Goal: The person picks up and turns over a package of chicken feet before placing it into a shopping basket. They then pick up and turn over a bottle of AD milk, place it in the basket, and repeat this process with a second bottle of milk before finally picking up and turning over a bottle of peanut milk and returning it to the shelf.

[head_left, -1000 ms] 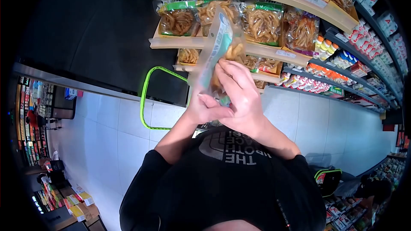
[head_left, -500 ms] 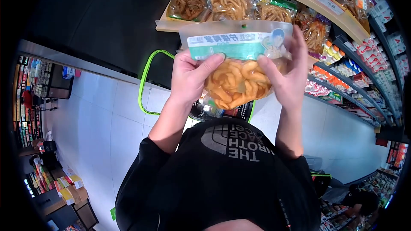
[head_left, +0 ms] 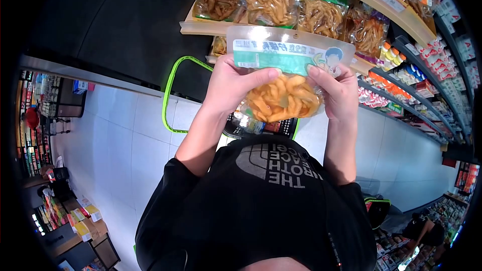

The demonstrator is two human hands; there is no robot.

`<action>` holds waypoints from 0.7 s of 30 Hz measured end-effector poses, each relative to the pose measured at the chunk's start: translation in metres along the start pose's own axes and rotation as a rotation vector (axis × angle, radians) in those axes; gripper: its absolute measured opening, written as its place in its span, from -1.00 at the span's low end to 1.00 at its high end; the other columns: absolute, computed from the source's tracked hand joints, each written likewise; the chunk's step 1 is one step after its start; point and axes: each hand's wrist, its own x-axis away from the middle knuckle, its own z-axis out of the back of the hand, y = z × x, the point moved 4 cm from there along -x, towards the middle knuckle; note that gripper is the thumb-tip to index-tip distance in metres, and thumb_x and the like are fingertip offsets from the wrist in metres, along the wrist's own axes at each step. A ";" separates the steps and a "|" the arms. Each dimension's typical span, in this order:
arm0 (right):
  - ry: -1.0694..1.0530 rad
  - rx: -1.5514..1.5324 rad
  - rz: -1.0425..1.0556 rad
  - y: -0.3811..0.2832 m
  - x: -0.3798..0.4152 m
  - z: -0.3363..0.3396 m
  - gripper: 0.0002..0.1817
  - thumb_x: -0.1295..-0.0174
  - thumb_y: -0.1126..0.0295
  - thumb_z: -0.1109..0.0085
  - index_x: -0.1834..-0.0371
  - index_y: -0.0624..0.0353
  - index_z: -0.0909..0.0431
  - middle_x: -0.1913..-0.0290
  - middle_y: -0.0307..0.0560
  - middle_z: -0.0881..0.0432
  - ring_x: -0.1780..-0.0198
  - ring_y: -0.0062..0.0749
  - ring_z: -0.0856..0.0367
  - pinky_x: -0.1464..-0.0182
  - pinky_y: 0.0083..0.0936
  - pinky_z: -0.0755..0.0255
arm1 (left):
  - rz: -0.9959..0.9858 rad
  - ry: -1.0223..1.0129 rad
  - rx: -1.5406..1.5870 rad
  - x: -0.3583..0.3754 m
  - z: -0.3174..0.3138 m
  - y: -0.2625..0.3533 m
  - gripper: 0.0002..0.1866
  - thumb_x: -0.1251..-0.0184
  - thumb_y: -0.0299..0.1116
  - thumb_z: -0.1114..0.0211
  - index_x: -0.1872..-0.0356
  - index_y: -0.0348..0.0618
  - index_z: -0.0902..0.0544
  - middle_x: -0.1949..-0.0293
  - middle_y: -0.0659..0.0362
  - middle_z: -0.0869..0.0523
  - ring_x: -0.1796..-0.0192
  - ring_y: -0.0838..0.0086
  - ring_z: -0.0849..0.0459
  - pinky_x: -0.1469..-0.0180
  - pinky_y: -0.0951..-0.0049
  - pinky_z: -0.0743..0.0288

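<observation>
A clear bag of yellow-orange food pieces with a white and green printed label hangs between my hands in front of my chest. My left hand grips its left side, thumb across the front. On the right side, my right hand holds it with the thumb on the front and the fingers curled at the edge behind. Below the bag is a black basket, partly hidden by the bag and my shirt, with a bright green loop to its left.
Similar food bags line a pale shelf ahead. More stocked shelves curve down the right. A person is at the lower right. Boxes and another person appear at the lower left.
The bag has shifted slightly right, and my left hand has moved with it. The fingers of my right hand, raised before, are now curled lower around the bag's edge.
</observation>
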 end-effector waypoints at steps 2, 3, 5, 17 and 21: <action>0.025 -0.014 -0.004 0.000 0.000 -0.001 -0.89 -0.08 0.53 -0.44 0.34 0.25 -0.70 0.38 -0.18 -0.73 0.39 -0.64 -0.64 0.26 -0.67 -0.50 | 0.020 0.008 -0.005 -0.002 0.001 -0.002 -0.77 -0.13 -0.53 -0.49 0.17 -0.28 -0.72 0.22 0.16 -0.78 0.20 0.57 -0.73 0.08 0.53 -0.60; 0.037 -0.020 -0.006 0.001 0.000 -0.002 -0.89 -0.09 0.53 -0.44 0.34 0.25 -0.70 0.38 -0.19 -0.73 0.38 -0.64 -0.63 0.26 -0.68 -0.50 | 0.016 0.004 -0.001 -0.003 0.001 -0.003 -0.77 -0.13 -0.52 -0.49 0.17 -0.28 -0.72 0.23 0.15 -0.78 0.20 0.57 -0.73 0.09 0.54 -0.60; 0.060 -0.020 -0.016 0.001 0.000 -0.004 -0.90 -0.09 0.53 -0.43 0.34 0.26 -0.70 0.38 -0.19 -0.73 0.39 -0.64 -0.63 0.26 -0.68 -0.49 | 0.008 -0.004 0.006 -0.006 0.001 -0.004 -0.77 -0.12 -0.52 -0.49 0.17 -0.28 -0.72 0.23 0.15 -0.78 0.21 0.57 -0.73 0.10 0.54 -0.60; 0.085 -0.029 0.017 -0.001 0.007 0.011 -0.89 -0.09 0.54 -0.44 0.35 0.28 -0.69 0.41 -0.20 -0.71 0.41 -0.63 -0.60 0.28 -0.68 -0.45 | -0.082 -0.031 -0.045 -0.009 -0.008 -0.015 -0.76 -0.09 -0.54 -0.51 0.19 -0.31 -0.73 0.24 0.15 -0.79 0.21 0.56 -0.71 0.08 0.53 -0.59; 0.071 -0.033 0.026 -0.002 0.008 0.012 -0.89 -0.08 0.55 -0.43 0.35 0.28 -0.68 0.42 -0.20 -0.70 0.42 -0.64 -0.58 0.31 -0.68 -0.42 | -0.047 0.028 -0.074 -0.005 -0.012 -0.013 -0.76 -0.08 -0.54 -0.52 0.19 -0.30 -0.74 0.24 0.15 -0.79 0.20 0.56 -0.71 0.07 0.52 -0.59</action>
